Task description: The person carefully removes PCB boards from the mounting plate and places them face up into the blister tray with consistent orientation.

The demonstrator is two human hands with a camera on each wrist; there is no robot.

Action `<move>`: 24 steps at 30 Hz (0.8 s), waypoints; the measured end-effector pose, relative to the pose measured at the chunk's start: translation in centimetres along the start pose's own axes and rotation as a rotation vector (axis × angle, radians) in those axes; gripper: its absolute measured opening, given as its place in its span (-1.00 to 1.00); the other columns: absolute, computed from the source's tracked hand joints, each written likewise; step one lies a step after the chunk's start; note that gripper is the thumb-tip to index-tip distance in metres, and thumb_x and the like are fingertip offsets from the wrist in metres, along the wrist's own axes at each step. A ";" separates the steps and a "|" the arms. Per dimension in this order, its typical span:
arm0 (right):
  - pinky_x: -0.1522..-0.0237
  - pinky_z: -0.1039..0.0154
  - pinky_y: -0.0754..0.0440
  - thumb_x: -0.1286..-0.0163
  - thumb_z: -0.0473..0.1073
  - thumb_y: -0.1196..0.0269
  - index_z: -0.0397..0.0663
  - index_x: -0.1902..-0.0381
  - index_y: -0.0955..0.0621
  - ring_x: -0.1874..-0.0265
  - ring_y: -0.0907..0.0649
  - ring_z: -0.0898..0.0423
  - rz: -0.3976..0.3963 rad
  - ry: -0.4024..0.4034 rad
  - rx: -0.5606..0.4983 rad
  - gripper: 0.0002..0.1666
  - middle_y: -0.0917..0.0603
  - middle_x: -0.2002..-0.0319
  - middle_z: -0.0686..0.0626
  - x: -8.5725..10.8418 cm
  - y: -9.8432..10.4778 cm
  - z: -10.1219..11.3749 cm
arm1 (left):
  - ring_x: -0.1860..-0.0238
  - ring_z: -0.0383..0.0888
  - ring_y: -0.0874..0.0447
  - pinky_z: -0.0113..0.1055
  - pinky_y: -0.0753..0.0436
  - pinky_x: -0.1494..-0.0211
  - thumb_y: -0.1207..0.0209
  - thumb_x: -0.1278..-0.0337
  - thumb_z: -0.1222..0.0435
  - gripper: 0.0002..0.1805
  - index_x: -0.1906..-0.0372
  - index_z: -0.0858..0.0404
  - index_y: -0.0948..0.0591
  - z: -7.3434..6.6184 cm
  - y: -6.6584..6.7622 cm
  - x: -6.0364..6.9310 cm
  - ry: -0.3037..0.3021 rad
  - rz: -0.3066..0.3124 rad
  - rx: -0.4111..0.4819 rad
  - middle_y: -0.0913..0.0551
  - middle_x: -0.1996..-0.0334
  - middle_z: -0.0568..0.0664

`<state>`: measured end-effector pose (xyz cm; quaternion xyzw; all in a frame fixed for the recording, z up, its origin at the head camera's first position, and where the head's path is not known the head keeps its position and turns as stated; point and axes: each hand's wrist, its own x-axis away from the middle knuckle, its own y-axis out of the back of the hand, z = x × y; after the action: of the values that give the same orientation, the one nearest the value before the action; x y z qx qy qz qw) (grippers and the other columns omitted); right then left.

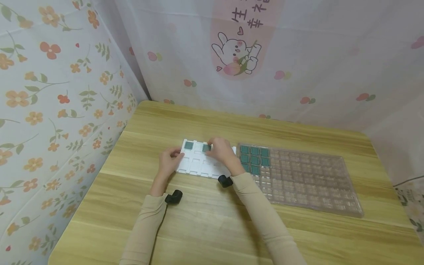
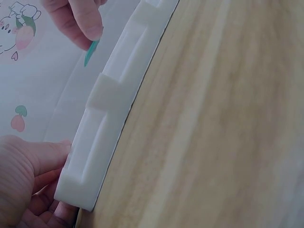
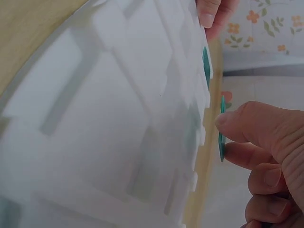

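A white tray (image 1: 193, 165) with shallow square recesses lies on the table, one green square circuit board (image 1: 188, 145) seated in its far left recess. My left hand (image 1: 169, 161) grips the tray's left end; in the left wrist view the thumb lies along its edge and the fingers curl below. Between thumb and forefinger, my right hand (image 1: 222, 150) pinches another thin green circuit board (image 3: 222, 104). The right wrist view shows that board edge-on, apart from the tray. My right hand and forearm hide part of the tray's right side.
Right of the white tray lies a clear plastic tray (image 1: 311, 180) with many small compartments. Several green circuit boards (image 1: 254, 160) fill its near-left compartments at the far side. Wooden table (image 1: 205, 228) surrounds both trays; patterned curtains (image 1: 185, 48) hang behind and left.
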<state>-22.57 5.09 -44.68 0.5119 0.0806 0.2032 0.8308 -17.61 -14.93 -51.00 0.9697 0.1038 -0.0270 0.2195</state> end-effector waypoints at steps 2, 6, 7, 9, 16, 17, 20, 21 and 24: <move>0.19 0.15 -0.54 -0.18 -0.20 -0.30 -0.23 0.08 -0.64 0.35 -0.55 0.05 0.006 -0.006 -0.003 -0.66 -0.65 0.02 -0.13 0.2 0.2 0.0 | 0.25 0.10 -0.59 -0.17 -0.58 0.15 -0.23 -0.03 0.47 -0.71 0.09 0.50 -0.61 0.0 0.0 0.0 0.017 0.004 0.000 -0.63 0.25 0.31; 0.16 0.14 -0.53 -0.17 -0.21 -0.31 -0.24 0.09 -0.64 0.33 -0.55 0.04 0.006 -0.010 -0.009 -0.66 -0.65 0.02 -0.14 0.5 0.4 -0.3 | 0.26 0.11 -0.60 -0.16 -0.58 0.15 -0.23 -0.03 0.48 -0.71 0.09 0.51 -0.60 0.0 0.0 0.0 0.011 0.006 -0.002 -0.63 0.25 0.32; 0.15 0.14 -0.53 -0.17 -0.21 -0.31 -0.24 0.10 -0.64 0.31 -0.55 0.04 0.003 -0.006 -0.007 -0.67 -0.65 0.03 -0.14 0.6 0.5 -0.3 | 0.26 0.11 -0.60 -0.15 -0.58 0.15 -0.23 -0.03 0.48 -0.71 0.10 0.51 -0.61 0.0 0.0 0.0 0.008 0.004 -0.003 -0.63 0.26 0.32; 0.17 0.14 -0.54 -0.16 -0.20 -0.32 -0.25 0.11 -0.65 0.33 -0.56 0.04 -0.004 0.007 -0.004 -0.67 -0.65 0.04 -0.15 0.8 0.5 -0.5 | 0.27 0.11 -0.60 -0.16 -0.59 0.16 -0.23 -0.02 0.49 -0.72 0.11 0.51 -0.61 0.1 0.0 0.0 0.001 -0.001 -0.008 -0.63 0.27 0.32; 0.42 0.27 -0.48 -0.14 -0.20 -0.34 -0.26 0.17 -0.66 0.56 -0.45 0.14 -0.035 0.053 0.025 -0.69 -0.68 0.11 -0.15 1.6 0.7 -1.0 | 0.29 0.10 -0.61 -0.20 -0.59 0.19 -0.24 -0.01 0.50 -0.74 0.13 0.51 -0.62 0.0 0.0 0.0 -0.002 -0.008 -0.002 -0.64 0.29 0.32; 0.48 0.30 -0.43 -0.14 -0.20 -0.34 -0.25 0.18 -0.67 0.61 -0.41 0.16 -0.034 0.056 0.029 -0.70 -0.68 0.13 -0.16 1.7 0.8 -1.0 | 0.30 0.10 -0.61 -0.22 -0.59 0.20 -0.24 -0.01 0.49 -0.74 0.13 0.51 -0.62 0.0 0.0 0.0 -0.005 -0.009 -0.003 -0.64 0.30 0.32; 0.59 0.37 -0.27 -0.15 -0.20 -0.32 -0.24 0.17 -0.66 0.70 -0.27 0.20 -0.032 0.065 0.050 -0.70 -0.69 0.26 -0.14 2.0 1.0 -1.0 | 0.31 0.10 -0.61 -0.29 -0.56 0.22 -0.24 -0.01 0.50 -0.75 0.15 0.52 -0.63 0.1 0.0 0.0 -0.012 -0.015 -0.003 -0.64 0.30 0.32; 0.62 0.39 -0.23 -0.15 -0.20 -0.32 -0.24 0.17 -0.67 0.71 -0.24 0.22 -0.035 0.070 0.058 -0.70 -0.69 0.30 -0.13 2.1 1.1 -1.0 | 0.31 0.09 -0.61 -0.32 -0.56 0.23 -0.24 -0.01 0.50 -0.75 0.15 0.52 -0.63 0.1 0.0 0.0 -0.012 -0.016 -0.003 -0.64 0.30 0.31; 0.68 0.42 -0.13 -0.15 -0.20 -0.31 -0.24 0.15 -0.66 0.75 -0.17 0.24 -0.035 0.074 0.070 -0.69 -0.57 0.55 -0.04 2.5 1.3 -0.8 | 0.31 0.09 -0.61 -0.37 -0.55 0.25 -0.24 -0.01 0.50 -0.75 0.15 0.52 -0.63 0.2 0.0 0.0 -0.014 -0.020 0.001 -0.64 0.30 0.32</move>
<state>-20.94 7.34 -43.74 0.5314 0.1275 0.2043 0.8122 -17.66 -15.01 -51.16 0.9685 0.1119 -0.0360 0.2195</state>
